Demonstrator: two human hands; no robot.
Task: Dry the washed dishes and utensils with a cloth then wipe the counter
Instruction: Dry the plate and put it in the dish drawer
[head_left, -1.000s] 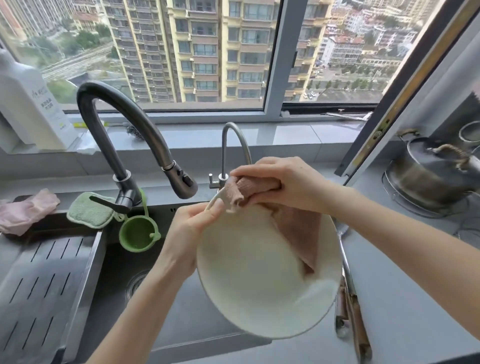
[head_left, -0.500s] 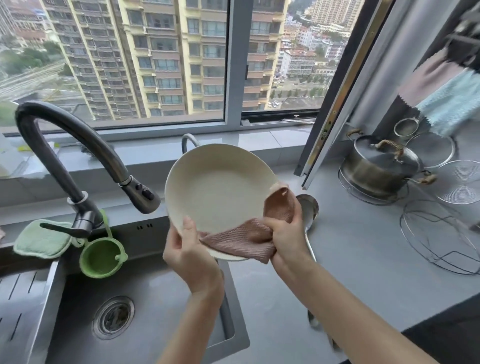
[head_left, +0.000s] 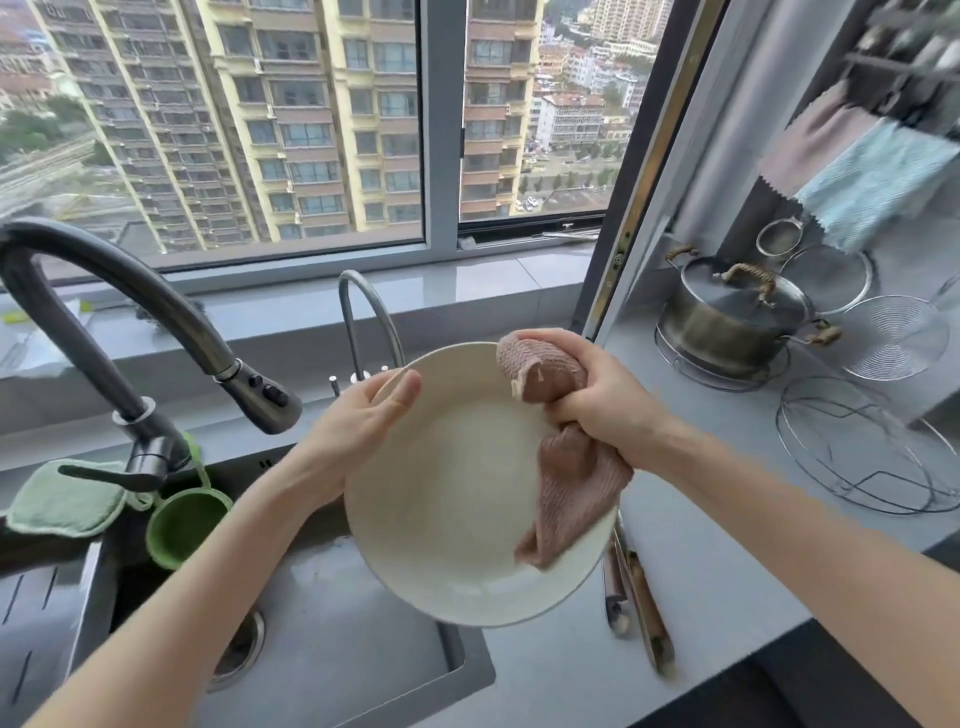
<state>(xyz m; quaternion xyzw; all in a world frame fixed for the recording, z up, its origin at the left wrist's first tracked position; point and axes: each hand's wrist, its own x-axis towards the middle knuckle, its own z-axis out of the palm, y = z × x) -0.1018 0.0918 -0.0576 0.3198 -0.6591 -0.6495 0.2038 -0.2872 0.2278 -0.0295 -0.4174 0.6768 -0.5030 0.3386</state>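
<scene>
A person dries a cream plate (head_left: 457, 493) above the near edge of the sink (head_left: 332, 623) and the grey table (head_left: 727, 545). The left hand (head_left: 358, 426) grips the plate's upper left rim, thumb laid across the face. The right hand (head_left: 602, 400) is closed round a bunched pink cloth (head_left: 566, 483) at the upper right rim, and the cloth's loose end hangs down over the right side of the plate. Half a second ago the plate stood nearly upright, with the cloth hand working its lower edge; now it leans back with its hollow face towards the camera, and the cloth has travelled round to the top of the rim. That sweep suggests the rim is close to wiped all the way round and this plate is nearly done. Several long-handled utensils (head_left: 641, 613) lie on the table just beside and partly under the plate, apparently yet to be dried, and the table itself has not been wiped. A lidded steel pot (head_left: 727, 322) sits well apart at the right, beyond a dark curved faucet (head_left: 156, 312) at the left
</scene>
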